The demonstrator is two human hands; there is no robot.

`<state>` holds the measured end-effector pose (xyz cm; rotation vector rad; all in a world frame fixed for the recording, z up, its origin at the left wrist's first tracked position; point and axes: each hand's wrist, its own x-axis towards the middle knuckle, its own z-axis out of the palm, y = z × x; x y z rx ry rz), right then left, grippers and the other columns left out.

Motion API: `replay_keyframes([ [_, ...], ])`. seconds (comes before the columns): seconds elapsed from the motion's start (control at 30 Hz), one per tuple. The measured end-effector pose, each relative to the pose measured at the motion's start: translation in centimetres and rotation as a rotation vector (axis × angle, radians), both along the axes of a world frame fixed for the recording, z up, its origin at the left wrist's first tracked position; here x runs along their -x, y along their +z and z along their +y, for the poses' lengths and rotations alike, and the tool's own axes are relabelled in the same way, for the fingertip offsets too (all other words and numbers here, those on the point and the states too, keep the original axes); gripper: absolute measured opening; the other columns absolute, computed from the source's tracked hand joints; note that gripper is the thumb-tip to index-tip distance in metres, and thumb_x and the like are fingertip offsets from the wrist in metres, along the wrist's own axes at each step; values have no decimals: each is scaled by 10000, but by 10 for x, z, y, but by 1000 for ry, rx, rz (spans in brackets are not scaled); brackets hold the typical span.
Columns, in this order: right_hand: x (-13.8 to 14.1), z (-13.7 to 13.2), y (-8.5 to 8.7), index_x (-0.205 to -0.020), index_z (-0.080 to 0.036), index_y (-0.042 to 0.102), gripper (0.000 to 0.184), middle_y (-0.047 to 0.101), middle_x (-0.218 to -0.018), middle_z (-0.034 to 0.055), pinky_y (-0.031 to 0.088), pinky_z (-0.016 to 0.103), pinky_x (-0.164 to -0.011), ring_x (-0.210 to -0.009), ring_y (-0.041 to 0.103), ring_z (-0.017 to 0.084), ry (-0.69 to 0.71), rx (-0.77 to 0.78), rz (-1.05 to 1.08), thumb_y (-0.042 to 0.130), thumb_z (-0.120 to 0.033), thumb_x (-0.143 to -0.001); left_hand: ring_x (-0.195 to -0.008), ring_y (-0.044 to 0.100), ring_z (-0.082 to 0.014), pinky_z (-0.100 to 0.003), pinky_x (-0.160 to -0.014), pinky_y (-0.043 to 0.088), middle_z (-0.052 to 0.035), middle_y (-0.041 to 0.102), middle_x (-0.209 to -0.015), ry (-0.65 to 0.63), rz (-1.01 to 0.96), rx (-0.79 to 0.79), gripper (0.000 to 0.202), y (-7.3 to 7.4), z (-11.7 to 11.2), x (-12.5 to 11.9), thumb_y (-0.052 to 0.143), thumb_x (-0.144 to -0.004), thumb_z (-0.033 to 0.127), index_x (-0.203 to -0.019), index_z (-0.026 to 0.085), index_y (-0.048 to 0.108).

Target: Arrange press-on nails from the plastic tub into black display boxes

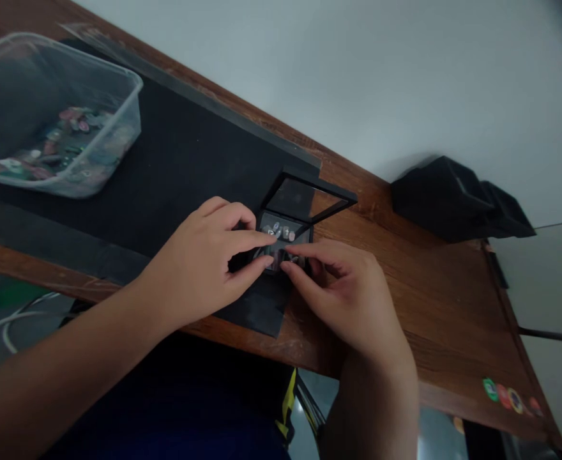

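A small black case (258, 260) lies on the dark mat, its framed clear lid (293, 199) raised at the back. Several small pale and dark pieces (285, 232), like little stones or beads, sit inside; their exact kind is too small to tell. From the left, my left hand (202, 252) reaches over the case, thumb and index finger apart at the pieces. My right hand (345, 281) comes in from the right, with its thumb and index fingertips close together in a pinch at the case's front. Whatever lies between those fingertips is hidden.
A clear plastic tub (135, 121) holding many small coloured pieces stands at the left on the dark mat (199, 147). Black bins (444, 198) stand against the pale wall at the back right. Round coloured stickers (504, 396) mark the wooden table's (434, 306) front right edge.
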<state>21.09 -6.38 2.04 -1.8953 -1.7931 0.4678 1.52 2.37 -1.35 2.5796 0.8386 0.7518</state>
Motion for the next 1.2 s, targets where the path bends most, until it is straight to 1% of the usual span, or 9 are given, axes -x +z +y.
replay_keyframes([
  [0.17,-2,0,-1,-1004,-267,791,157,638,-667,-18,379,281,-588,-638,581,148,-38,-13,-72,724,-303,-866,-954,576,-252,-403,-841,518,-70,642,-998,-6,8,62,260,-2,0,0,611,-936,341,-1106,249,785],
  [0.3,-4,2,-1,-1000,-245,790,165,628,-652,-16,369,282,-584,-626,581,147,-76,-29,-117,716,-316,-871,-1000,569,-270,-414,-847,511,-85,633,-1046,-10,0,36,243,-1,-1,0,603,-938,307,-1087,242,784],
  [0.37,-4,2,-1,-997,-243,788,161,628,-656,-16,372,282,-591,-632,583,147,-75,-34,-115,712,-316,-875,-1005,571,-273,-422,-863,509,-95,633,-1077,-23,-21,13,277,0,-1,-1,615,-939,319,-1158,226,756],
  [0.47,-3,1,-1,-1024,-247,785,177,627,-663,-19,374,281,-592,-629,578,143,-72,-37,-96,713,-308,-874,-1028,583,-283,-436,-917,501,-115,640,-1129,-44,-58,-32,452,2,-3,-1,679,-911,388,-1313,181,661],
  [0.53,-3,0,-2,-1041,-254,782,193,621,-661,-24,368,278,-585,-619,568,139,-73,-30,-81,723,-310,-866,-1052,587,-293,-444,-939,494,-122,644,-1152,-54,-52,-50,512,2,-4,-2,711,-890,406,-1334,165,632],
  [0.7,-6,-1,-3,-1063,-281,774,236,595,-653,-39,349,270,-570,-605,542,132,-65,14,-21,769,-329,-832,-1077,580,-305,-470,-934,494,-115,648,-1148,-41,-5,-58,394,0,-4,-4,702,-891,337,-1250,176,676],
  [0.83,-9,-2,-4,-1080,-273,769,251,584,-663,-37,352,270,-577,-609,527,129,-84,42,26,766,-327,-835,-1081,578,-303,-484,-950,490,-110,658,-1133,-61,-10,-37,318,0,-4,-4,665,-908,344,-1176,178,708],
  [1.03,-9,-2,-6,-1087,-288,745,257,545,-644,-57,337,268,-559,-577,487,115,-88,58,85,768,-326,-834,-1145,568,-317,-489,-979,484,-122,661,-1202,-7,2,-2,399,1,0,-10,653,-921,349,-1273,163,624],
  [1.2,-9,-2,-4,-1075,-290,728,256,533,-631,-69,328,259,-548,-560,480,107,-102,52,77,777,-311,-824,-1132,566,-297,-470,-990,480,-101,666,-1183,6,17,24,345,-2,3,-14,656,-925,351,-1222,178,632],
])
